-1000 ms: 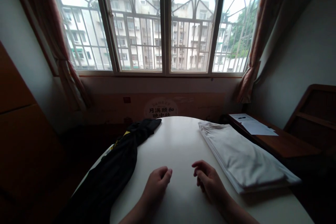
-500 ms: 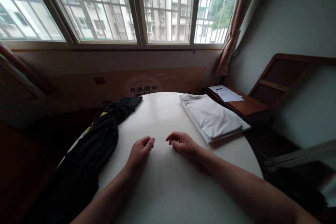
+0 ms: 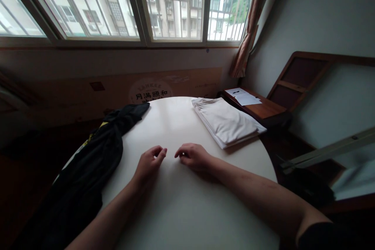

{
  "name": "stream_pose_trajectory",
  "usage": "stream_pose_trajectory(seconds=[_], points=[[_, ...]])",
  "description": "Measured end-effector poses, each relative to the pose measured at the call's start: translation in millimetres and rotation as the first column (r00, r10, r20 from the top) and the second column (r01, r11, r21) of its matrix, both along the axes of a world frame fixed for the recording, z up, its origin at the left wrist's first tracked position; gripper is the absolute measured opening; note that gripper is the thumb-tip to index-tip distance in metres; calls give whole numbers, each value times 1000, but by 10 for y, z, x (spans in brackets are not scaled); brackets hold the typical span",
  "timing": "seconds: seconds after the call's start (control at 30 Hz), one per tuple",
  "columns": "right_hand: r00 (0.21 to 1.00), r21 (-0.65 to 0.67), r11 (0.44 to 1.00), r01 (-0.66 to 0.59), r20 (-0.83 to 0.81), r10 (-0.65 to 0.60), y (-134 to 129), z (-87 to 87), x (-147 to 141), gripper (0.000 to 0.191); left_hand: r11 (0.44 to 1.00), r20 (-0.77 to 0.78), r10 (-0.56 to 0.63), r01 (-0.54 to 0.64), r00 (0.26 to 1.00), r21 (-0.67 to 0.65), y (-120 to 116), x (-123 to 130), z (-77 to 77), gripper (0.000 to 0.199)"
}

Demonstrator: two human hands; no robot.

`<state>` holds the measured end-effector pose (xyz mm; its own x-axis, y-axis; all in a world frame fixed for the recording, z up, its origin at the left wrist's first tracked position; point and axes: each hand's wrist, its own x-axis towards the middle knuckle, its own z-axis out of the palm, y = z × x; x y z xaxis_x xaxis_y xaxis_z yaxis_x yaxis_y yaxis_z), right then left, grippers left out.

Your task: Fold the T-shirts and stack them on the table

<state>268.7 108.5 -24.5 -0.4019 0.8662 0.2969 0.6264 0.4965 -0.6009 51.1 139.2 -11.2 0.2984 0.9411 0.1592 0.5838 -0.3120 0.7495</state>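
My left hand [image 3: 150, 161] rests on the white round table [image 3: 175, 211], its fingers curled in and the thumb close to the index finger, with nothing held. Just to the right lies my right hand [image 3: 195, 156], loosely bent, with a gap between thumb and fingers and nothing in it. A small strip of tabletop separates the two hands. Left of my left hand, a dark garment [image 3: 102, 154] with yellow and white parts drapes over the table's edge. Beyond my right hand is a folded white garment [image 3: 228, 121], lying flat in layers.
A wooden chair [image 3: 272, 110] at the back right bears white papers [image 3: 244, 97] and what looks like a pen. Behind the table, a cardboard panel [image 3: 187, 84] with printed characters leans below the barred window [image 3: 175, 4]. A curtain [image 3: 244, 54] hangs at the window's right.
The view has turned slightly right and down, so things appear shifted left and up. The thumb and index finger of my left hand are a little farther apart. Both garments lie unchanged.
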Motion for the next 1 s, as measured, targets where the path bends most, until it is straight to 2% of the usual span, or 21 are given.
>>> stream_pose_trajectory(seconds=[0.17,0.3,0.47,1.0], points=[[993,61,998,-21,115,14,-9,18,-47,18,999,-73,-13,16,997,46,28,30,2,42],[980,105,994,-33,201,11,-41,54,-54,21,998,-88,-2,8,996,68,29,60,11,42],[951,162,980,-116,303,63,-79,57,-49,24,995,-91,6,3,996,98,33,62,-9,38],[924,222,969,-111,382,18,-108,65,-86,27,993,-86,-13,23,996,114,50,37,-17,40]])
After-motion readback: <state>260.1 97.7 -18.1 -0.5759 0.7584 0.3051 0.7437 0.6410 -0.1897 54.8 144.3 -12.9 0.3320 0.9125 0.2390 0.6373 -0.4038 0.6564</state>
